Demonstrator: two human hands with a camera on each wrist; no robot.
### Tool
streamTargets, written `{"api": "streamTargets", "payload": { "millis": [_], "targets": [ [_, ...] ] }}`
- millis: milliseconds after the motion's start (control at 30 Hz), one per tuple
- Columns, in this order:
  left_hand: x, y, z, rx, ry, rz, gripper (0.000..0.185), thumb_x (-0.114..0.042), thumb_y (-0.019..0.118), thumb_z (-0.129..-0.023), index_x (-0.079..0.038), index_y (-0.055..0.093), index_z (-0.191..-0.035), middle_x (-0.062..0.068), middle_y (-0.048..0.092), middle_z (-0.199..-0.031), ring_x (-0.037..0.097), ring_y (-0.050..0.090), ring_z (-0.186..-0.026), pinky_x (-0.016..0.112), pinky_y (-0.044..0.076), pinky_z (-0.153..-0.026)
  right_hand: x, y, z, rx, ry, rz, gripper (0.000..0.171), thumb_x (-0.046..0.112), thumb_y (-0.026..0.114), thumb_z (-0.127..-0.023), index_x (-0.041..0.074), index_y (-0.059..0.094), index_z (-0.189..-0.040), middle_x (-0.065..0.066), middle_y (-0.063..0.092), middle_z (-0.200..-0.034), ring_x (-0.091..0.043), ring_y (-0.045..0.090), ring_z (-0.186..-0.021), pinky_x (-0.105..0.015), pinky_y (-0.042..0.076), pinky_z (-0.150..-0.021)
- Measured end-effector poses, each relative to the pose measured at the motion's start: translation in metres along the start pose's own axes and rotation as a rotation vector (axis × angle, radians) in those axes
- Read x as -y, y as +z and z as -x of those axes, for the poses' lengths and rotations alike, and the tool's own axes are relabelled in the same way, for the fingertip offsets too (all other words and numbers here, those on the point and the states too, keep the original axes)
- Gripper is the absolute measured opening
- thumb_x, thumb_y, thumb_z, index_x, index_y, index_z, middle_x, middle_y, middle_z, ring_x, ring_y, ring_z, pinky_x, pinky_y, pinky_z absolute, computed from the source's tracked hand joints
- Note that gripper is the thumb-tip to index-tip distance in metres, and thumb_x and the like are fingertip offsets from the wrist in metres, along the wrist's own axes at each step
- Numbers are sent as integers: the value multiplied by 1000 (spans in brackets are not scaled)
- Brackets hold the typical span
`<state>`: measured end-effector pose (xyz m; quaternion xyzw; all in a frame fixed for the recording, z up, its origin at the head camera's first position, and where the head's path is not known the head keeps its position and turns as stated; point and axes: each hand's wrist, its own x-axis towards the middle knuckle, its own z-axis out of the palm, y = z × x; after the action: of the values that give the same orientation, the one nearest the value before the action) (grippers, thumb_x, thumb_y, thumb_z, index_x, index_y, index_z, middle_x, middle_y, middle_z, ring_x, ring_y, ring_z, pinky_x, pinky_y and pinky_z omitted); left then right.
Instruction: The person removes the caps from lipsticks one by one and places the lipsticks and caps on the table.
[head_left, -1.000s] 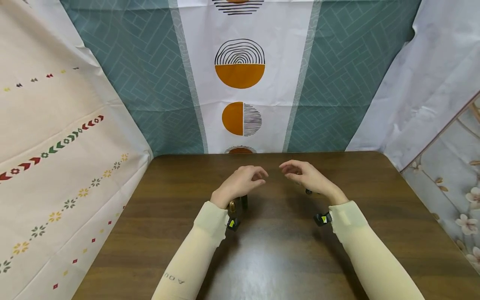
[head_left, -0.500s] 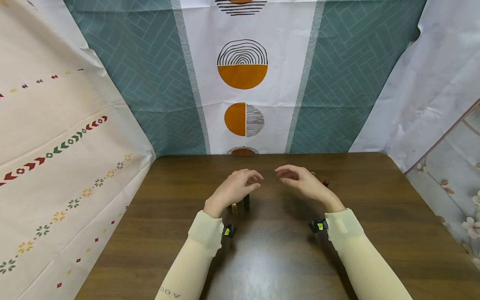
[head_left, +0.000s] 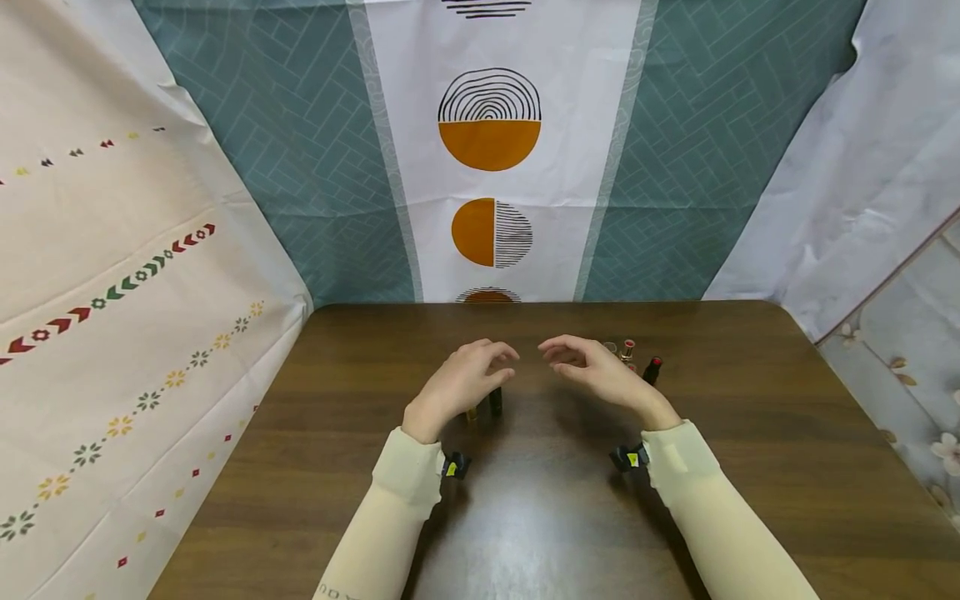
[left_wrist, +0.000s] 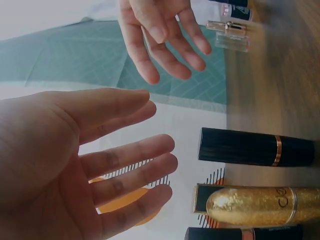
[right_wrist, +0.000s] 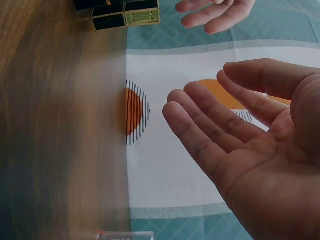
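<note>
My left hand (head_left: 463,382) hovers above the table with fingers loosely bent, holding nothing. Below it, partly covered by it in the head view, stand a black cosmetic tube (head_left: 496,402) and a gold one. The left wrist view shows the black tube with its copper ring, the glittery gold tube (left_wrist: 250,205), and another dark tube (left_wrist: 220,234) cut by the frame edge. Facing it, my right hand (head_left: 592,368) is also raised and relaxed, nothing in its fingers. Just behind it are a black tube with a red top (head_left: 652,371) and a reddish-gold clear tube (head_left: 627,350).
Both groups of tubes stand on a brown wooden table (head_left: 540,500). A patterned teal and white cloth (head_left: 525,167) hangs behind its far edge. A cream embroidered cloth (head_left: 112,375) borders the left, and pale floral fabric (head_left: 900,400) the right.
Both hands have shifted slightly left in the head view and stay relaxed. More of the right group of tubes shows beside the right hand. The view has turned slightly.
</note>
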<state>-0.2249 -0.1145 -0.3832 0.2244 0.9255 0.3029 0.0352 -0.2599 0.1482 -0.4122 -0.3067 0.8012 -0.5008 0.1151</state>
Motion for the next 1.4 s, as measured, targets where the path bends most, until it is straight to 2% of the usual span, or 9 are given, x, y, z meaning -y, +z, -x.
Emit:
{"api": "streamTargets", "payload": {
  "millis": [167, 367, 467, 633, 867, 1100, 1300, 1400],
  "targets": [
    [-1, -1, 4, 0, -15, -38, 28, -18, 68, -103, -10, 69, -129, 14, 67, -129, 31, 65, -120, 46, 53, -100, 0, 5, -1, 29, 5, 13, 36, 6, 59, -106, 5, 58, -142, -17, 62, -134, -43, 60, -125, -52, 52, -101],
    [-1, 2, 9, 40, -73, -120, 30, -28, 74, -100, -15, 71, -127, 6, 68, -120, 23, 65, -105, 41, 54, -90, -4, 11, -3, 68, 23, -9, 38, 6, 59, -106, 6, 56, -144, -20, 59, -140, -45, 58, -127, -51, 51, -102],
    [0, 5, 11, 57, -87, -131, 31, -27, 76, -98, -16, 72, -126, 5, 68, -118, 20, 64, -101, 39, 55, -88, -6, 15, -4, 73, 19, -2, 38, 5, 59, -106, 6, 56, -143, -23, 58, -139, -46, 58, -126, -51, 51, -102],
    [1, 10, 10, 69, -83, -133, 29, -21, 78, -96, -14, 73, -123, 5, 69, -120, 22, 65, -107, 40, 54, -91, -7, 21, -5, 105, 11, 32, 39, 6, 58, -106, 4, 55, -144, -25, 59, -137, -44, 60, -124, -51, 52, -101],
    [3, 15, 7, 73, -59, -150, 26, -14, 78, -95, -11, 74, -121, 7, 70, -118, 25, 67, -105, 41, 55, -89, -10, 28, -6, 124, 15, 27, 39, 6, 58, -106, -1, 54, -144, -27, 61, -134, -40, 62, -122, -55, 51, -100],
    [5, 17, 5, 70, -53, -134, 26, -10, 77, -95, -7, 74, -121, 10, 71, -120, 28, 68, -109, 43, 56, -91, -14, 32, -9, 134, 20, -53, 38, 7, 58, -107, -2, 54, -143, -28, 59, -135, -40, 61, -122, -47, 54, -99],
    [7, 19, 5, 57, -45, -136, 23, -8, 78, -95, -9, 75, -117, 10, 71, -119, 28, 67, -110, 43, 56, -92, -19, 42, -15, 143, 34, -161, 27, 0, 58, -104, -5, 57, -131, -31, 59, -132, -45, 60, -122, -42, 55, -98],
    [8, 21, 5, 51, -37, -143, 21, -7, 78, -94, -9, 76, -115, 10, 71, -118, 28, 67, -111, 43, 56, -93, -20, 46, -17, 144, 35, -179, 24, -2, 58, -103, -5, 57, -126, -32, 59, -130, -47, 60, -121, -40, 55, -97]
  ]
}}
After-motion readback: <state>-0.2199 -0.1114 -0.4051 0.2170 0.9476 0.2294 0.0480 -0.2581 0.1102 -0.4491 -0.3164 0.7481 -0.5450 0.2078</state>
